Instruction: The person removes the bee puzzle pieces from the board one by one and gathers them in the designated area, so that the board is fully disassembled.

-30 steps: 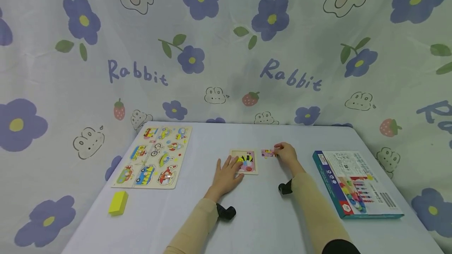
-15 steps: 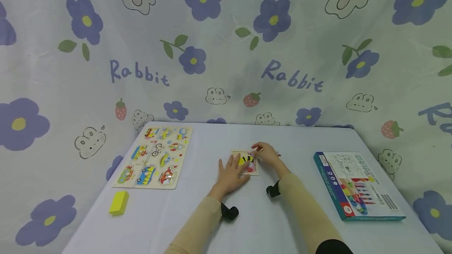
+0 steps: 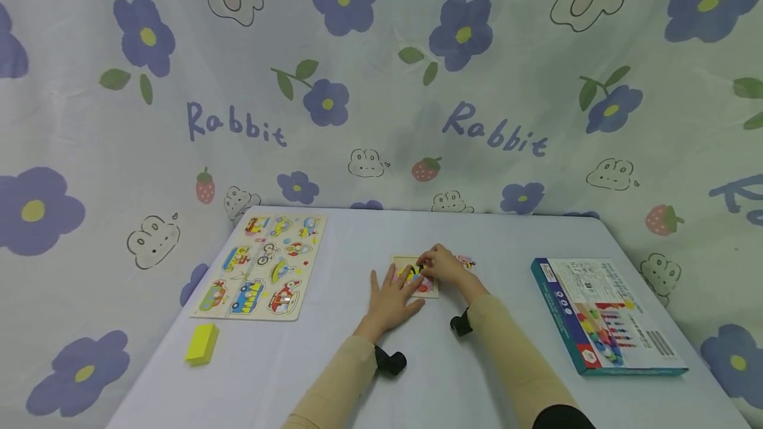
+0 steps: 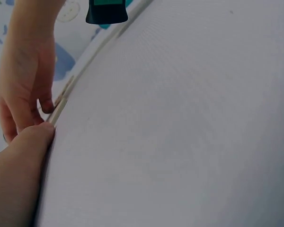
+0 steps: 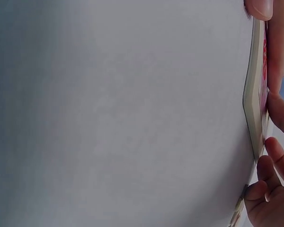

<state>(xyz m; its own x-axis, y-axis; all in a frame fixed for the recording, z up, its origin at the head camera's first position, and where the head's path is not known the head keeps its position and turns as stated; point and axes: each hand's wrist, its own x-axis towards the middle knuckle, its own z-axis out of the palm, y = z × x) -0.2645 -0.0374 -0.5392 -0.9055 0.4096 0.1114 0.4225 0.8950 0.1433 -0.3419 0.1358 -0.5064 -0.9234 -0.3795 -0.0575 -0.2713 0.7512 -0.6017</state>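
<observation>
My left hand point(image 3: 390, 306) lies over the left side of a small wooden-framed puzzle board point(image 3: 434, 293), its fingers spread and stretched out. Yellow, black and pink picture parts show between the fingers. My right hand point(image 3: 444, 265) reaches over the board's upper right corner with bent fingers, its thumb and index close together at the picture. Whether a piece is between those fingertips is hidden. Partly behind the right hand, a pink puzzle piece point(image 3: 466, 261) lies on the table. In the right wrist view, the board's edge point(image 5: 250, 99) shows side-on beside fingers of both hands.
A large vehicle puzzle board point(image 3: 280, 270) lies at the left, with a yellow block point(image 3: 202, 344) in front of it. A flat boxed set point(image 3: 608, 316) is at the right. Patterned cloth point(image 3: 381, 85) hangs behind the white table point(image 3: 441, 376).
My right hand has moved left from beside the loose pink pieces to the small board, then lowered onto its upper right part. The left hand has stayed on the board.
</observation>
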